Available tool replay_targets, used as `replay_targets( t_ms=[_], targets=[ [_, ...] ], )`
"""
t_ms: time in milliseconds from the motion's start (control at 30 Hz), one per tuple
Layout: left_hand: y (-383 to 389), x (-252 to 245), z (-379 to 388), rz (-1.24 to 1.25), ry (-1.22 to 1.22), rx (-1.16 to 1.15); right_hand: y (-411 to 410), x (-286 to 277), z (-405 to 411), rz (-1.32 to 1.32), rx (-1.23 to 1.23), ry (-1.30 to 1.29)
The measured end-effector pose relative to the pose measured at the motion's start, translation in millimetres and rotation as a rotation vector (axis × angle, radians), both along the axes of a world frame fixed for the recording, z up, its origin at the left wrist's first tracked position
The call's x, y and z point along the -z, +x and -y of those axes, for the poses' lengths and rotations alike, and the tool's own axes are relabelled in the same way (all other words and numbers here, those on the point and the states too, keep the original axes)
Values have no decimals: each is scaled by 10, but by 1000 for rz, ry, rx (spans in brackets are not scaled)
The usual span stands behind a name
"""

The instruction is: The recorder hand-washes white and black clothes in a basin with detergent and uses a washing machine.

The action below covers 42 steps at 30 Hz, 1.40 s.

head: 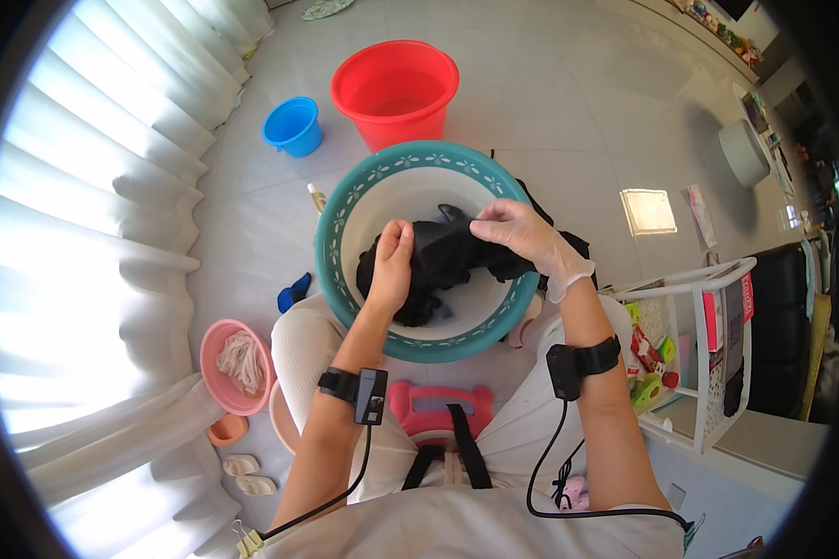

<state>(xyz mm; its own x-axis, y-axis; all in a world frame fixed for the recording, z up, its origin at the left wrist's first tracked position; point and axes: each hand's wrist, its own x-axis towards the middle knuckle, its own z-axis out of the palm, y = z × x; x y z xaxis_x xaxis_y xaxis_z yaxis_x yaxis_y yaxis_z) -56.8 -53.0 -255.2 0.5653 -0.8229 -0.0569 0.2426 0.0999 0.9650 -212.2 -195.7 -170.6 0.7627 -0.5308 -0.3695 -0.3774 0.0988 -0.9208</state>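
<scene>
A black garment [440, 253] is stretched between my hands over a large teal-rimmed basin [425, 353] with a white inside. My left hand [391, 269], bare, grips the cloth on its left side. On the other side, my right hand [521, 234] wears a thin clear glove and pinches the cloth between thumb and fingers. Lower folds of the garment hang into the basin, where some water shows beneath. Part of the basin's right rim is hidden behind my right hand and the dark cloth.
Beyond the basin stand a red bucket [398, 91] and a small blue bucket [293, 129]. A pink basin [236, 363] with pale cloth sits at left, near white curtains [112, 175]. At right is a white rack [706, 363]; cables run along both my arms.
</scene>
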Motion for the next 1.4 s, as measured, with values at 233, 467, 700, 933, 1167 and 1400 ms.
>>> replay_targets(
  t_ms=[233, 467, 700, 933, 1167, 1400],
  targets=[
    [-14, -238, -45, -351, -114, 30, -41, 59, -24, 11, -115, 130],
    [-53, -345, -17, -373, -102, 39, 38, 201, -41, 355, 26, 330],
    [376, -85, 343, 299, 372, -138, 451, 789, 83, -38, 325, -639],
    [399, 732, 579, 866, 621, -4, 767, 1361, 181, -404, 125, -889],
    [542, 1032, 560, 888, 765, -32, 1003, 1690, 126, -590, -11, -1083],
    [573, 1349, 684, 401, 644, -208, 1071, 1977, 177, -38, 260, -665]
  ],
)
